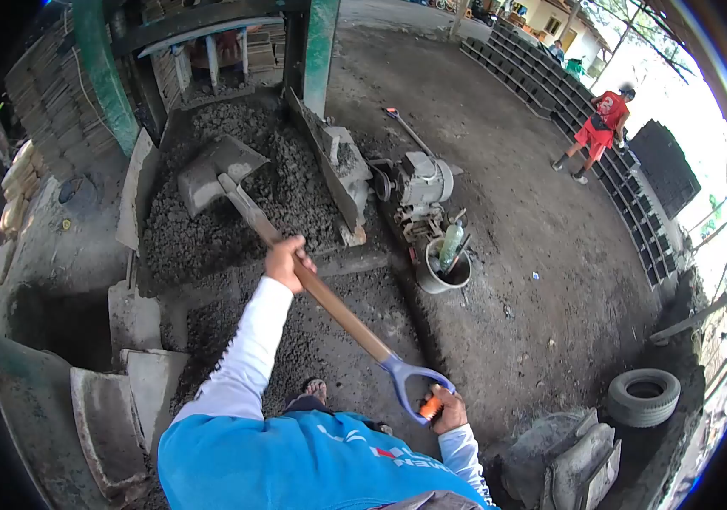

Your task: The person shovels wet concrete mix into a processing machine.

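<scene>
A shovel (342, 316) with a wooden shaft and a blue D-shaped handle runs diagonally across the middle of the head view. Partway up the shaft, my left hand (285, 263) is closed around the wood. At the lower end, my right hand (450, 411) wraps the orange grip of the handle. The shovel's metal blade (202, 180) lies over a heap of dark, crumbly mix (291, 166), between upright boards (323, 166). Some loose material is spread on the ground below the heap, near my foot (316, 390).
Right of the heap stands a motor (425, 180), with a bucket (443, 284) holding a bottle nearby. Another shovel (410, 132) lies behind it. A person in red (603, 127) bends by rows of dark blocks (627, 200). A tire (644, 397) rests at lower right; curved panels (107, 425) lean at left.
</scene>
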The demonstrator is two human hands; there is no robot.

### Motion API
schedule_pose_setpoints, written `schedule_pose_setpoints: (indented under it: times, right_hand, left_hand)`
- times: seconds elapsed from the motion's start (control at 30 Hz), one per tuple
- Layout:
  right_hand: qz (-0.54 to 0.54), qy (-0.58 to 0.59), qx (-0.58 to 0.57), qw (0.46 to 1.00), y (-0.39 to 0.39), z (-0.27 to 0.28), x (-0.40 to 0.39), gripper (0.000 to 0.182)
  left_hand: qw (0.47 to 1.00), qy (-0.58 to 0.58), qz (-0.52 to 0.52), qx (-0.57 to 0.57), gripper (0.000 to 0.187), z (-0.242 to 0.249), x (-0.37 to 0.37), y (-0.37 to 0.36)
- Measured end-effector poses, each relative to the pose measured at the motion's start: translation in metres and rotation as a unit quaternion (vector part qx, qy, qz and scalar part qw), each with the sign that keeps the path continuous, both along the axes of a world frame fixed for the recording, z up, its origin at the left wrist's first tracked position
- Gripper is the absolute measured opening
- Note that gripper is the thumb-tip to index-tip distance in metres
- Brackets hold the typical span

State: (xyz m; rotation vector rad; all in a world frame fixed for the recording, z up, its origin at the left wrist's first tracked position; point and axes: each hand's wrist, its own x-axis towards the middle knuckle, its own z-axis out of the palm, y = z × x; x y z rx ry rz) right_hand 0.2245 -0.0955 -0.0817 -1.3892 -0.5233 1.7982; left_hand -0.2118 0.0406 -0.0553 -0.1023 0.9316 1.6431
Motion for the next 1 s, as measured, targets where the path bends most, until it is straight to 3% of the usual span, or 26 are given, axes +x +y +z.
schedule_pose_setpoints:
  times: [0.1, 0.23, 0.33, 0.47, 0.53, 0.57, 0.63, 0.73, 0.83, 1.0]
  right_hand:
    - [-0.083, -0.101, -0.055, 0.99, -0.032, -0.056, 0.063, 0.008]
    - [-0.12, -0.134, -0.062, 0.982, -0.093, -0.091, 0.137, 0.01]
    - [-0.126, -0.122, -0.099, 0.979, -0.139, -0.101, 0.199, 0.016]
    - [-0.133, -0.1, -0.085, 0.982, -0.184, -0.07, 0.244, 0.023]
    - [-0.133, -0.029, -0.1, 0.986, -0.201, -0.068, 0.262, 0.024]
    - [-0.131, 0.018, -0.084, 0.988, -0.199, -0.036, 0.239, 0.021]
    - [-0.118, 0.036, -0.074, 0.99, -0.199, -0.017, 0.215, 0.021]
    - [-0.116, 0.171, -0.039, 0.978, -0.198, -0.005, 0.217, 0.021]
    - [-0.039, 0.183, -0.006, 0.982, -0.203, -0.018, 0.228, 0.029]
    - [-0.004, 0.232, -0.02, 0.972, -0.199, -0.017, 0.23, 0.037]
  left_hand:
    - [0.999, -0.009, -0.036, 0.009, 0.015, -0.006, 0.078, -0.041]
    - [0.999, -0.003, -0.054, 0.006, 0.016, -0.012, 0.16, -0.08]
    - [0.997, -0.017, -0.081, -0.002, 0.018, -0.011, 0.216, -0.104]
    - [0.994, 0.004, -0.108, 0.007, 0.019, -0.001, 0.274, -0.128]
    - [0.995, 0.02, -0.096, -0.021, 0.018, -0.004, 0.282, -0.125]
    - [0.994, 0.018, -0.09, -0.058, 0.018, -0.013, 0.278, -0.115]
    - [0.995, 0.049, -0.083, -0.031, 0.018, -0.028, 0.262, -0.103]
    - [0.992, 0.068, -0.106, -0.01, 0.019, -0.03, 0.252, -0.101]
    - [0.988, 0.102, -0.114, -0.006, 0.022, -0.034, 0.252, -0.103]
    - [0.991, 0.113, -0.064, -0.008, 0.03, -0.02, 0.262, -0.108]
